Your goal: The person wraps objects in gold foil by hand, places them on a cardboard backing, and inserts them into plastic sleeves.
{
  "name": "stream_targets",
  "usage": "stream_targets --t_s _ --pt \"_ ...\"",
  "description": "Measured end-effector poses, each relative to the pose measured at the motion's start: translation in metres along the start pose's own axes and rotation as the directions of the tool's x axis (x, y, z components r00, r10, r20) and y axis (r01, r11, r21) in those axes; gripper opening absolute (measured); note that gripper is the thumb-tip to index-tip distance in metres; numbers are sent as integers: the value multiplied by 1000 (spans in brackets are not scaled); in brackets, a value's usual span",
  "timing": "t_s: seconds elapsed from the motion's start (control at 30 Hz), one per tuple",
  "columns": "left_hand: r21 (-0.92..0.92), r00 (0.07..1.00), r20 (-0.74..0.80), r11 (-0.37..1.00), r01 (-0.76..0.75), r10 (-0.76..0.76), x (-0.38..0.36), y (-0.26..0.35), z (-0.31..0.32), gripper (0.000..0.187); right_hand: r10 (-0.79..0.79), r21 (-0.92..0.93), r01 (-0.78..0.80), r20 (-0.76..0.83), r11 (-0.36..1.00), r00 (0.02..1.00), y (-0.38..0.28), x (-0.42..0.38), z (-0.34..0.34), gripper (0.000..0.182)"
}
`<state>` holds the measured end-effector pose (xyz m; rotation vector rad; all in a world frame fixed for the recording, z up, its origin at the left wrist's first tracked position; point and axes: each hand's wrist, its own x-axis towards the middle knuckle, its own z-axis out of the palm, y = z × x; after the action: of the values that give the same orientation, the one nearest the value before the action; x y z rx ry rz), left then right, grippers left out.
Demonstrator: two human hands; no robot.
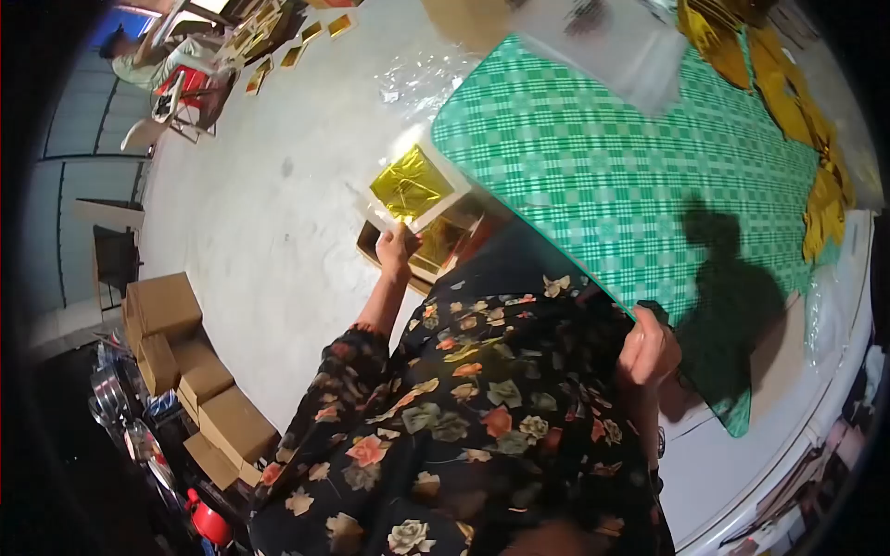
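Note:
My left hand (397, 248) is closed on the lower edge of a square gold foil packet (411, 188) with a pale border, held out to the left of the table. Below the packet is an open cardboard box (436, 246) with more gold foil pieces in it. My right hand (649, 347) has its fingers curled at the near edge of the table covered in green checked cloth (593, 176); what is in those fingers, if anything, is hidden. A translucent plastic sheet (619, 51) lies on the far part of the cloth.
Crumpled gold foil (799, 102) lies along the table's right side. Clear plastic wrap (422, 85) is on the floor beyond the box. Brown cartons (209, 389) and a red kettle-like object (209, 519) are at lower left. A seated person (153, 60) is near scattered gold packets (292, 57).

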<state>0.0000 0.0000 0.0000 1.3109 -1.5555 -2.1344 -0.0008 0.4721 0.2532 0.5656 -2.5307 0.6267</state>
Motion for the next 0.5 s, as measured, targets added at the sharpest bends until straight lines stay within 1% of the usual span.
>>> stream_targets --t_s 0.03,0.07,0.1,0.17,0.2,0.27,0.37,0.47,0.5 --pt "69 1000 -13 998 -6 7 -1 -5 -9 26 -6 3 6 8 1000 1000 5 -2 -4 19" --pt "189 999 -53 982 14 -4 -5 -12 -17 23 -11 6 10 19 1000 1000 9 -5 -8 19" --pt "354 996 -90 933 56 -26 12 -23 -55 27 5 -6 -4 51 1000 999 -4 -4 5 19" --pt "392 980 -87 898 200 -181 6 -42 -74 32 10 -59 -5 89 998 996 -2 -3 6 21" --pt "514 980 -56 836 193 -192 -3 -42 -75 33 27 -83 -17 126 996 992 -3 -1 4 21" --pt "730 974 -3 665 158 -228 -19 -36 -77 35 69 -130 -43 200 991 977 -6 3 -1 22" --pt "725 936 -9 643 248 -351 -15 -37 -77 44 37 -98 -20 170 995 985 -7 5 0 23" --pt "834 983 -59 532 143 -172 -13 -29 -63 64 68 -28 -64 182 998 981 -8 9 -2 20" --pt "896 994 -95 439 60 57 -5 -37 -66 68 123 39 -132 183 990 975 -8 11 -4 19"
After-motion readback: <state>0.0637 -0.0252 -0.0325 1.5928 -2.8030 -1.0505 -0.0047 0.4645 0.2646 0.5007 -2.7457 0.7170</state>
